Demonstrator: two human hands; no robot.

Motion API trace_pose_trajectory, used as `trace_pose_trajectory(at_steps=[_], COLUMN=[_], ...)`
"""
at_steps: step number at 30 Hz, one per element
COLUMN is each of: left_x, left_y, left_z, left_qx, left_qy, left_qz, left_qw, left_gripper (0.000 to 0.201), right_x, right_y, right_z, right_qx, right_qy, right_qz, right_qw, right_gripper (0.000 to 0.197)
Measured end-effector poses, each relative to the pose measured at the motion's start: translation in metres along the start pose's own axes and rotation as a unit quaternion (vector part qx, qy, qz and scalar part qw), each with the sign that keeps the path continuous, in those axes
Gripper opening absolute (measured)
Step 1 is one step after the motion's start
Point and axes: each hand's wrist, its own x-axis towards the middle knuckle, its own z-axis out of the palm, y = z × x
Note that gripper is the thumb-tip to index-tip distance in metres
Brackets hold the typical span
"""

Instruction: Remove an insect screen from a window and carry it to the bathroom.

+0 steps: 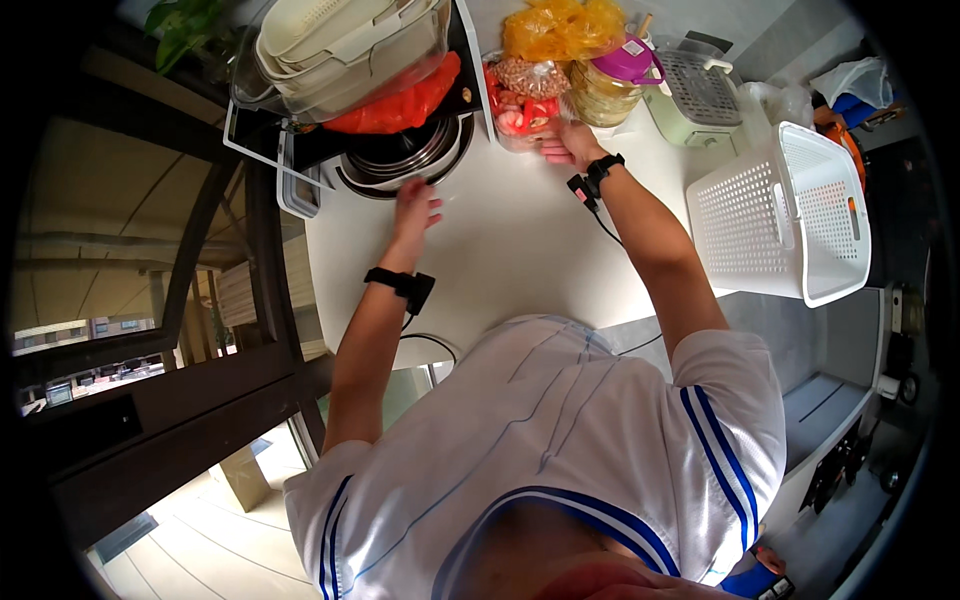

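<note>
My left hand is over the white counter, just in front of a stack of round metal pans. Its fingers are apart and nothing shows in them. Farther right, my right hand reaches to the side of a clear tub that holds red and pink packets. The fingers of that hand are stretched out beside the tub; whether they touch it I cannot tell. On the packets sits a clear bag of small brown nuts or beans. Both wrists wear black straps with small devices.
Above the pans, a rack carries clear and cream plastic bins and a red bag. Behind the tub are a yellow plastic bag and a purple-lidded jar. A green appliance and white perforated basket stand right.
</note>
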Motion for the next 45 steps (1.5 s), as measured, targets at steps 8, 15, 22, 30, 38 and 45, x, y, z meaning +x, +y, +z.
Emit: trace_pose_trajectory(at_steps=[8, 15, 22, 30, 38, 45], left_x=[-0.002, 0.018, 0.089, 0.102, -0.025, -0.077], left_y=[0.003, 0.049, 0.131, 0.123, 0.083, 0.043], left_z=[0.072, 0.172, 0.261, 0.278, 0.258, 0.244], left_qx=[0.099, 0.238, 0.319, 0.102, 0.218, 0.327], left_qy=[-0.075, -0.064, 0.015, -0.016, -0.135, -0.255], left_qz=[0.057, 0.423, 0.404, 0.397, 0.573, 0.533], left_qw=[0.991, 0.872, 0.857, 0.912, 0.779, 0.738], left_gripper=[0.043, 0.078, 0.135, 0.033, 0.033, 0.062], right_x=[-0.065, -0.108, -0.144, -0.149, -0.219, -0.185], right_y=[0.016, 0.050, 0.057, 0.083, -0.016, -0.001], right_z=[-0.016, -0.050, -0.056, -0.110, -0.076, -0.089], right_qx=[0.039, 0.050, 0.023, -0.087, 0.281, 0.246], right_qy=[-0.006, 0.029, 0.048, 0.074, -0.068, 0.156], right_qz=[-0.014, -0.012, -0.002, -0.036, -0.199, -0.297], right_qw=[0.999, 0.998, 0.999, 0.993, 0.936, 0.910], right_gripper=[0.057, 0.070, 0.066, 0.076, 0.054, 0.029])
